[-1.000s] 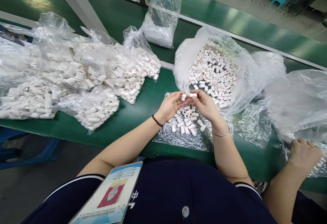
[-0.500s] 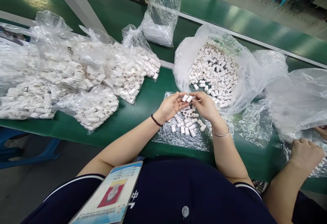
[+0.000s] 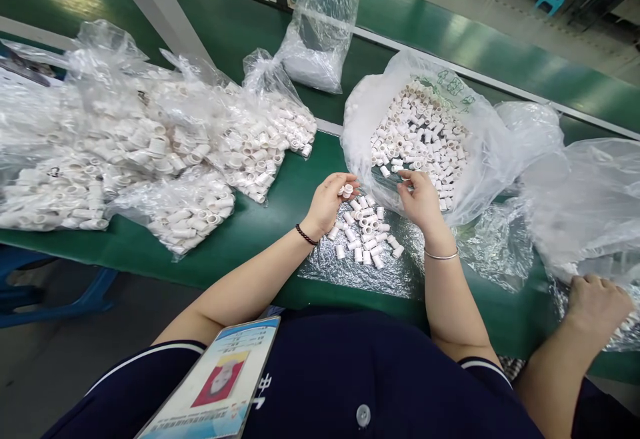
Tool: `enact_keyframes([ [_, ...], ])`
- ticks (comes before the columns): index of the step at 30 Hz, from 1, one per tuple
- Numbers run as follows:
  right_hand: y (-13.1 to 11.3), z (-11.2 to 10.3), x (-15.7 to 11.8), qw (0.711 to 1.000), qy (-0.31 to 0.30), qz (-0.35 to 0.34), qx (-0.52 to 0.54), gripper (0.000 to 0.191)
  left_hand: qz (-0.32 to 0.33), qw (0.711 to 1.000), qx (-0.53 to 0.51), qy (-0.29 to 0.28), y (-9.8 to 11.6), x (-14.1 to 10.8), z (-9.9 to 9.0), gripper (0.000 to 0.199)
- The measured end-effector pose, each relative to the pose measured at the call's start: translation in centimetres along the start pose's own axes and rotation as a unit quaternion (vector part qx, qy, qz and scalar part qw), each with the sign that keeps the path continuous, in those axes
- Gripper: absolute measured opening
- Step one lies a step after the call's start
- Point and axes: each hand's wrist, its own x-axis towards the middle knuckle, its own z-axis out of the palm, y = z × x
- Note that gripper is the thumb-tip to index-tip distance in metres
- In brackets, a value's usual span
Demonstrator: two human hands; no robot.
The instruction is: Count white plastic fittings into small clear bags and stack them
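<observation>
My left hand (image 3: 324,207) is closed around a couple of small white plastic pipe fittings (image 3: 346,190), which show between its thumb and fingers. To its right, my right hand (image 3: 421,201) is at the near edge of a large open plastic bag (image 3: 359,115) full of similar fittings. The thumb and fingers of that hand are apart, and I see nothing between them. Loose fittings (image 3: 369,242) lie in a heap between and below my hands, on a flat clear plastic bag (image 3: 357,280).
Several filled clear bags of fittings (image 3: 185,215) crowd the left of the green table (image 3: 265,242). A stack of clear bags (image 3: 320,45) stands at the back. Crumpled plastic (image 3: 500,245) lies to the right, near another person's hand (image 3: 597,302).
My hands have drawn apart. The fittings held between both hands are now in my left hand, while my right hand has moved right, to the open bag.
</observation>
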Motion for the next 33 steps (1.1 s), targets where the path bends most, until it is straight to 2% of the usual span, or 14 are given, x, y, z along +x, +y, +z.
enact_keyframes([
  [4, 1.1, 0.3, 1.6, 0.997, -0.001, -0.011, -0.073, 0.034, 0.035, 0.998, 0.046, -0.018, -0.2, -0.4, 0.2, 0.021],
  [9, -0.2, 1.7, 2.9, 0.988, -0.039, -0.041, -0.145, 0.033, 0.050, 0.995, 0.072, -0.039, -0.6, -0.6, 0.5, 0.024],
  [14, -1.5, 2.8, 3.8, 0.974, -0.060, -0.032, -0.214, 0.025, 0.048, 0.996, 0.067, -0.034, -1.0, -0.2, 0.2, 0.026],
  [18, -1.8, 3.0, 4.4, 0.968, -0.106, 0.004, -0.225, 0.026, 0.043, 0.997, 0.062, -0.030, -0.9, -0.3, 0.3, 0.023],
  [20, -2.0, 2.8, 4.5, 0.968, -0.117, 0.018, -0.219, 0.026, 0.042, 0.997, 0.058, -0.021, -0.6, -0.5, 0.4, 0.019],
  [22, -2.5, 2.5, 4.1, 0.977, -0.100, 0.006, -0.190, 0.023, 0.041, 0.998, 0.047, -0.009, -0.4, -0.7, 0.6, 0.012],
  [25, -3.6, 2.1, 2.7, 0.991, -0.072, -0.068, -0.095, 0.019, 0.020, 1.000, 0.007, -0.003, 0.0, -0.8, 0.7, 0.008],
  [28, -4.7, 1.8, 1.3, 0.984, -0.094, -0.147, -0.024, 0.015, -0.035, 0.998, -0.050, -0.019, 0.2, -0.7, 0.8, 0.013],
  [30, -5.0, 1.7, 0.7, 0.981, -0.105, -0.164, -0.004, 0.015, -0.070, 0.994, -0.081, -0.029, 0.4, -0.6, 0.9, 0.016],
  [33, -5.1, 1.6, 0.4, 0.982, -0.089, -0.166, 0.027, 0.014, -0.095, 0.989, -0.112, -0.027, 0.6, -0.6, 0.9, 0.016],
])
